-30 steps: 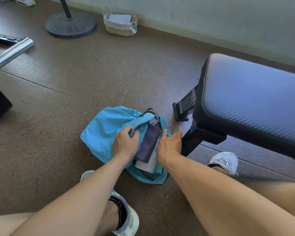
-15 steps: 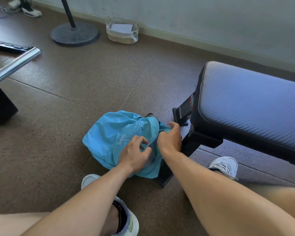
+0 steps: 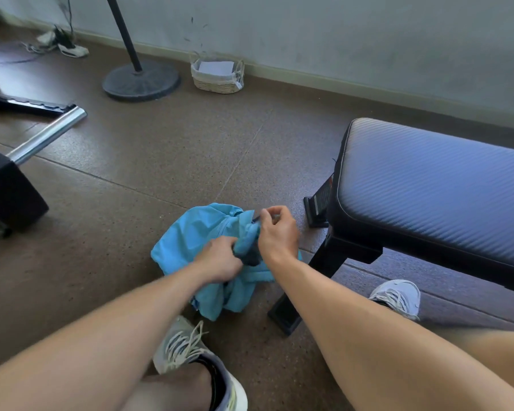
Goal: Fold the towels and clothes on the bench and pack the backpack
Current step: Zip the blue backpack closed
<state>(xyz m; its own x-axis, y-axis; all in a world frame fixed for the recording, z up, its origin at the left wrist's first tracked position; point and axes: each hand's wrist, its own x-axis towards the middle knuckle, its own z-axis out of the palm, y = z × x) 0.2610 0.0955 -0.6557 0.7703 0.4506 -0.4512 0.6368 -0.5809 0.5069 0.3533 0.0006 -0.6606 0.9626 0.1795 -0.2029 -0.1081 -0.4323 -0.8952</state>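
The blue backpack [image 3: 196, 241] lies slumped on the floor [image 3: 131, 185], just beside the near leg of the desk [image 3: 433, 185]. The left hand [image 3: 220, 258] has its fingers [image 3: 230, 243] curled into the blue cloth at the bag's mouth, gripping it beside a dark patch that shows there. The right hand [image 3: 276, 234] is raised at the top of the bag, its fingers [image 3: 264, 213] pinching something small and dark, which looks like a zip pull or strap end; it is too small to be sure.

The step in hand appears to be closing the bag. To do it well, the left fingers should hold the cloth taut and flat just behind the pull, so the soft fabric does not bunch into the teeth. The right fingers should draw steadily along the seam and away from the left fingers, not upward. Any dark cloth poking out between the two hands needs tucking in first.

Counted: one backpack, two hands, one desk with nothing on the padded top that shows. Two shoes [image 3: 187, 348] are in view, one below the left fingers, one to the right beyond the desk leg. Far from the fingers, by the wall, stand one small basket [image 3: 217, 81] and one round stand base [image 3: 141, 81].
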